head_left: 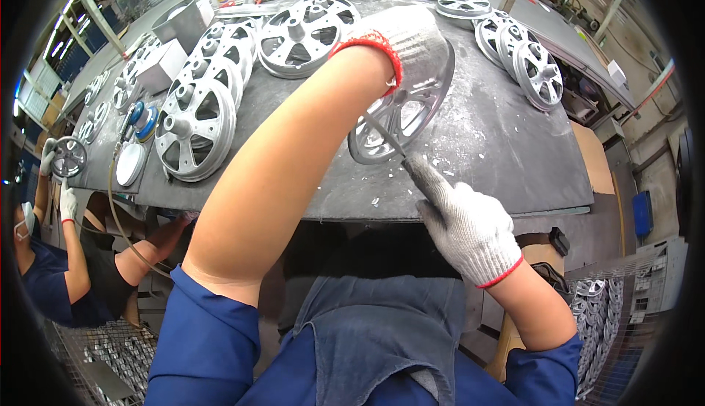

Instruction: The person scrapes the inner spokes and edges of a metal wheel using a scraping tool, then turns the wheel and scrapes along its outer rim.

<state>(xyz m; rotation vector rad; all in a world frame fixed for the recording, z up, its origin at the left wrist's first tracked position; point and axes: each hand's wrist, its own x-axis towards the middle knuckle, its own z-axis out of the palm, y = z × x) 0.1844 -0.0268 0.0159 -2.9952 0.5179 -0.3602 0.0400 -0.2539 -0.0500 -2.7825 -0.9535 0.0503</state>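
A silver cast metal wheel with spokes [404, 123] stands tilted on its rim on the dark worktable. My left hand [415, 42], in a white knit glove with a red cuff, is closed over the wheel's upper rim; its fingertips are hidden behind. In my right hand [470, 230], gloved alike, is a slim metal file [387, 135]. The fingers wrap its handle end, and the thumb side points toward the wheel. The file's tip reaches among the spokes near the hub, where my left forearm partly covers the view.
Pale shavings lie on the dark worktable [330, 193]. Spoked wheels [194, 130] lean in rows at left, more wheels [540, 75] at right. A blue sander [143, 121] rests beside a hose at left. A co-worker [62, 259] holds a wheel there. Wire bins [617, 303] flank me.
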